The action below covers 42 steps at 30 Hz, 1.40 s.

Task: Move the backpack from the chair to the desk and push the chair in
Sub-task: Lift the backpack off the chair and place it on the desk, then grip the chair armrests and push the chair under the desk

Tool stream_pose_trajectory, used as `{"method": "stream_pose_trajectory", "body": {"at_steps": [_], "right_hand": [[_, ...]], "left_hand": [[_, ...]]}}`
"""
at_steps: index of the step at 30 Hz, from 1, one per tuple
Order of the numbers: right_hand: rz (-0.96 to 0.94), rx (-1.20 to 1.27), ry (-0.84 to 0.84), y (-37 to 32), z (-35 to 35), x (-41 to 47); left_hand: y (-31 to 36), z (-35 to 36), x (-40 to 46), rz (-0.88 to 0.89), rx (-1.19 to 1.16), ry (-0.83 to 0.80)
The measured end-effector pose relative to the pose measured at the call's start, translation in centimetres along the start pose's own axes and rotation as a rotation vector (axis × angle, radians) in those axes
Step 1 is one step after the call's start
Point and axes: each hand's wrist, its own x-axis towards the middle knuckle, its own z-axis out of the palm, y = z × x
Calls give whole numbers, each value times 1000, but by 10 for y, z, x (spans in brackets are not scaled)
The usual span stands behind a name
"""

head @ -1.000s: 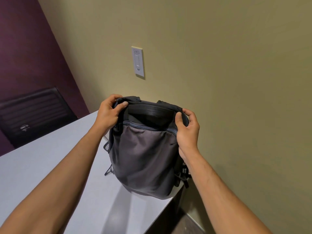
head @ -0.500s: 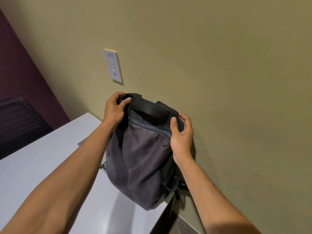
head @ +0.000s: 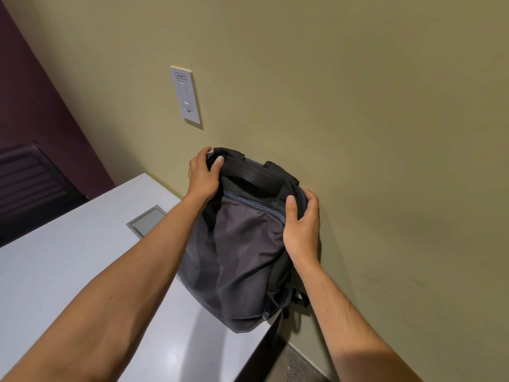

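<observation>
White desk (head: 68,271): dark backpack (head: 239,260) upright at far corner; grey inset panel (head: 147,221).

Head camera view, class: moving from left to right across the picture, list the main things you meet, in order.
Dark chair → grey hatch in the desk → wall switch → left hand → backpack → right hand.

Olive wall (head: 358,106), white switch plate (head: 185,97) on it. Dark purple wall (head: 33,86) at left. Black slatted chair back (head: 30,186) far left. Strip of speckled floor (head: 300,365) bottom right.
</observation>
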Motion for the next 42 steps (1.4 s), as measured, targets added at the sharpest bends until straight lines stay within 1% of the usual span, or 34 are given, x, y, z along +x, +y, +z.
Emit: {"method": "stream_pose_trajectory", "body": {"at_steps": [2,6,8,10,12,14,16,18,19,21,24,27,31,34,37,42], "right_hand": [[-3,-52,11,2,-1,-5],[-43,-149,30,11,-6,-18],[-70,-194,48,15,-8,-23],[-104,-251,99,16,-8,-27],[-198,-302,164,14,-7,-32],[-365,-358,210,13,-5,-38],[-522,-407,202,12,1,-44],[-610,-423,130,12,11,-51],[-624,-424,67,13,17,-54],[-591,-425,-84,13,28,-61],[-478,-442,-273,15,46,-69],[-442,-470,-400,14,65,-75],[-447,-474,-570,11,97,-89],[-470,-492,-683,11,124,-104],[-527,-523,-785,15,151,-123],[-508,-523,-947,20,183,-151]], "left_hand": [[-5,7,-9,-34,-9,-40],[-25,12,-25,-25,14,-171],[-32,10,-31,-46,18,-186],[-37,7,-40,-44,8,-163],[-42,2,-48,-50,8,-148],[-49,-5,-57,-82,18,-134],[-57,-12,-68,-82,30,-121],[-68,-19,-82,-69,55,-95],[-74,-23,-89,-76,76,-75],[-86,-34,-103,-123,125,-41],[-107,-59,-123,-203,188,-16],[-123,-87,-146,-267,233,32],[-141,-126,-178,-321,212,103],[-156,-155,-205,-352,201,157],[-169,-180,-231,-385,245,217],[-182,-209,-272,-467,281,289]]}}
